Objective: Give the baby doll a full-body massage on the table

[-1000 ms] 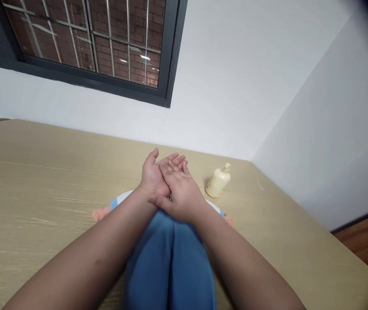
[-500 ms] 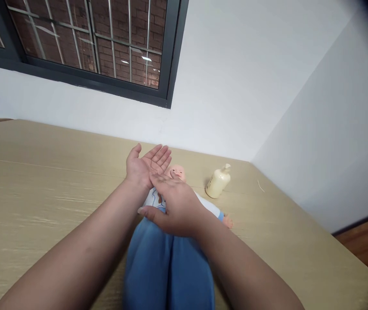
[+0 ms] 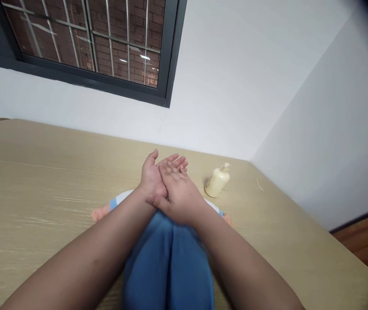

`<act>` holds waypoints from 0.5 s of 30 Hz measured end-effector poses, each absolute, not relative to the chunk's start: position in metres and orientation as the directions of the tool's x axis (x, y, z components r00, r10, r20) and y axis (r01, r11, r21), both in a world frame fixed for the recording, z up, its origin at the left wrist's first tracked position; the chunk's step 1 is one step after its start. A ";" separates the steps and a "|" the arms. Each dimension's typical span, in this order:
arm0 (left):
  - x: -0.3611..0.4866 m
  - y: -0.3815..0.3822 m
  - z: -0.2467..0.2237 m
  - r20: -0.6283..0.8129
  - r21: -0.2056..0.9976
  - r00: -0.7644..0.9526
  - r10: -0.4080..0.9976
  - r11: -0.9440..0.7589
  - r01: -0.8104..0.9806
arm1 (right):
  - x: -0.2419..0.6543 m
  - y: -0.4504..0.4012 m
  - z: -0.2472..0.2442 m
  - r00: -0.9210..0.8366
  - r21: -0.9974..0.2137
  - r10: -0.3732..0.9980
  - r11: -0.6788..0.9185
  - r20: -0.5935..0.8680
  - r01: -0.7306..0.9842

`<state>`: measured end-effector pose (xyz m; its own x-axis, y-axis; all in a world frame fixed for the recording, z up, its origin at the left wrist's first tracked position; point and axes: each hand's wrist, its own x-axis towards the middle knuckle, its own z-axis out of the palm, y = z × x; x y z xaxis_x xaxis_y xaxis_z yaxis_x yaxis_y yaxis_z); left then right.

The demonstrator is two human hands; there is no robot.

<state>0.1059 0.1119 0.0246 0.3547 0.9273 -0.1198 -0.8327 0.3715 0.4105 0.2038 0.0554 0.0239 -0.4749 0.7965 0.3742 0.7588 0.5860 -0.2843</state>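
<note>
Item 1. Left hand (image 3: 151, 178): palm up, fingers spread flat and pointing to 1 o'clock, grasping nothing; held above the doll.

Item 2. Right hand (image 3: 179, 196): palm down, laid flat across the left palm and touching it, fingers extended, closed on nothing. Whether any lotion lies between the palms cannot be told.

Item 3. Doll (image 3: 167, 258): lies on its back on the table directly under the hands, legs toward 6 o'clock. Blue trousers fill the lower centre; a white-and-blue top shows at the shoulders; one pink hand pokes out at 9 o'clock of the torso, another at 3 o'clock. The head is hidden behind the hands. Handling, as a judgement: light; limbs probably hollow plastic or soft-stuffed, clothing loose and likely to slide over the body. Best taken around the torso under the arms, or with one palm beneath the back; a pull on the cloth alone would probably shift the garment, not the body.

Item 4. Pump bottle (image 3: 216, 181): cream-coloured, on the table at 2 o'clock of the hands, near the doll's shoulder but apart from it; leaning, nozzle uppermost. Likely smooth plastic, slippery to lotioned fingers.

Item 5. Table (image 3: 41, 193): pale wood-grain, set into a wall corner.

Item 6. Window (image 3: 83, 38): dark frame, bars, at 11 o'clock.
</note>
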 end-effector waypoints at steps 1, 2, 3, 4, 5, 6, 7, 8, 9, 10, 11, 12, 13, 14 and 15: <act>0.103 0.113 0.026 -0.125 0.420 0.344 0.931 0.364 -0.831 | 0.204 0.057 0.023 -0.469 -0.278 0.804 0.575 0.366 0.770; 0.100 0.115 0.027 -0.123 0.431 0.330 0.936 0.350 -0.832 | 0.205 0.058 0.023 -0.464 -0.276 0.811 0.566 0.357 0.777; 0.097 0.117 0.027 -0.116 0.440 0.316 0.942 0.334 -0.833 | 0.205 0.058 0.023 -0.463 -0.277 0.816 0.561 0.347 0.780; 0.093 0.121 0.027 -0.107 0.448 0.303 0.947 0.318 -0.836 | 0.205 0.058 0.022 -0.466 -0.278 0.816 0.561 0.341 0.779; 0.088 0.124 0.026 -0.096 0.452 0.288 0.953 0.300 -0.840 | 0.205 0.057 0.022 -0.475 -0.278 0.811 0.569 0.341 0.773; 0.084 0.128 0.025 -0.087 0.452 0.271 0.959 0.281 -0.847 | 0.204 0.055 0.023 -0.487 -0.279 0.802 0.584 0.347 0.763; 0.080 0.132 0.024 -0.078 0.450 0.255 0.964 0.262 -0.854 | 0.203 0.053 0.023 -0.500 -0.280 0.789 0.601 0.357 0.748; 0.077 0.136 0.022 -0.070 0.446 0.238 0.969 0.244 -0.861 | 0.203 0.051 0.024 -0.513 -0.287 0.775 0.620 0.369 0.731; 0.075 0.138 0.022 -0.059 0.440 0.226 0.972 0.229 -0.868 | 0.202 0.048 0.025 -0.525 -0.298 0.763 0.637 0.378 0.711; 0.074 0.139 0.021 -0.050 0.434 0.216 0.975 0.216 -0.875 | 0.201 0.046 0.026 -0.536 -0.313 0.751 0.653 0.386 0.690; 0.074 0.140 0.021 -0.042 0.429 0.211 0.977 0.208 -0.879 | 0.200 0.044 0.027 -0.548 -0.327 0.740 0.668 0.390 0.668; 0.075 0.139 0.021 -0.038 0.425 0.214 0.976 0.209 -0.880 | 0.200 0.042 0.027 -0.560 -0.339 0.729 0.682 0.394 0.648; 0.077 0.137 0.021 -0.034 0.421 0.226 0.974 0.219 -0.880 | 0.199 0.041 0.028 -0.568 -0.349 0.720 0.692 0.398 0.632; 0.080 0.134 0.021 -0.033 0.416 0.245 0.969 0.236 -0.878 | 0.199 0.041 0.028 -0.572 -0.357 0.716 0.697 0.401 0.622; 0.084 0.131 0.022 -0.032 0.411 0.267 0.963 0.257 -0.875 | 0.200 0.041 0.029 -0.573 -0.364 0.714 0.699 0.402 0.616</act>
<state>0.0841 0.1310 0.0217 0.2674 0.9631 -0.0324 -0.8747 0.2567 0.4112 0.1995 0.0407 0.0287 -0.5727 0.7142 0.4025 0.6159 0.6988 -0.3637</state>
